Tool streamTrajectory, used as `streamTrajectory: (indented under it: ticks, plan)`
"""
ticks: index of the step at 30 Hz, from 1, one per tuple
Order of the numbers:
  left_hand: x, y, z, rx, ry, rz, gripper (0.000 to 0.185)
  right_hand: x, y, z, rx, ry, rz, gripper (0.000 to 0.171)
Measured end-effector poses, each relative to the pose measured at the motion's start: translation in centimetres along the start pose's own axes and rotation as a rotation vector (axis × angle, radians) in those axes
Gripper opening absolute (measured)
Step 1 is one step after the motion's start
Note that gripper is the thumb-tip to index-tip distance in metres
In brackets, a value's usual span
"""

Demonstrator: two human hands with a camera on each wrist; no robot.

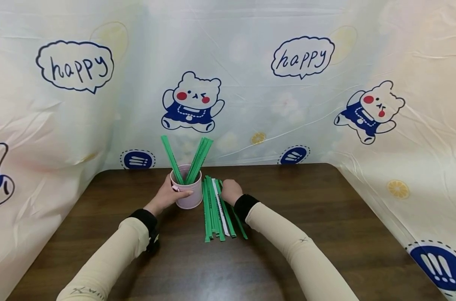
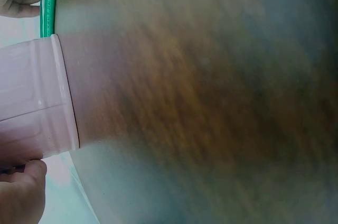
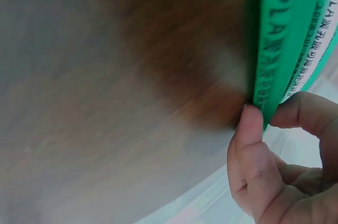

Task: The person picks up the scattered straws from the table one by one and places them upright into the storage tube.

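My left hand (image 1: 164, 197) grips a small pink bucket (image 1: 190, 200) by its side, thumb across the front. The bucket stands upright, with several green-wrapped straws (image 1: 199, 161) leaning right in it and another wrapped straw (image 1: 170, 155) leaning left. Just right of it, a row of green-wrapped straws (image 1: 211, 213) lies lengthwise on the table, with one white-wrapped straw (image 1: 221, 209) among them. At the row's far right end is my right hand (image 1: 231, 191). Its thumb and finger pinch the end of a green-wrapped straw (image 3: 273, 49) printed "PLA" in the right wrist view.
A dark brown wooden table (image 1: 306, 251) carries everything. Behind and beside it hangs a pale curtain (image 1: 246, 100) printed with bears and the word "happy". Black bands (image 1: 245, 207) circle both wrists over cream sleeves.
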State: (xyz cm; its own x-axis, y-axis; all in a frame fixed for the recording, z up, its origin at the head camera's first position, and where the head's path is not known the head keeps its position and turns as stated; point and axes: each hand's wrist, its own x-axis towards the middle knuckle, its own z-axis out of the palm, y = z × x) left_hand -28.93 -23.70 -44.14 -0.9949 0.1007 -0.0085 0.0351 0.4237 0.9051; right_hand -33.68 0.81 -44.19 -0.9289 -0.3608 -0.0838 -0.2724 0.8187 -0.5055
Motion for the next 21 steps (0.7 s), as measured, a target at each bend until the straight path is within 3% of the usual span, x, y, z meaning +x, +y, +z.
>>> streamTrajectory:
  ticks: [4, 8, 13, 16, 20, 21]
  plan:
    - [0.0, 0.0, 0.0, -0.008, -0.001, 0.002, 0.104, -0.1, 0.1, -0.2, -0.102, 0.012, -0.005, 0.052]
    - [-0.1, 0.0, 0.0, -0.022, 0.003, 0.003, 0.103, 0.2, 0.9, -0.7, -0.058, 0.01, 0.012, 0.051]
    - [-0.2, 0.1, 0.2, -0.026, -0.007, 0.003, 0.104, 0.3, 2.1, -2.7, 0.19, -0.008, 0.091, 0.057]
    - [-0.2, 0.2, 0.1, -0.033, -0.013, 0.012, 0.104, 0.3, 2.4, -4.6, 0.34, 0.022, 0.103, 0.052]
    - [-0.2, 0.2, 0.0, -0.037, -0.008, 0.021, 0.103, 0.1, 2.0, -7.3, 0.49, 0.129, 0.049, 0.011]
    - [-0.2, 0.1, 0.0, -0.037, -0.008, 0.023, 0.102, 0.1, 1.9, -8.0, 0.524, 0.153, 0.036, 0.008]
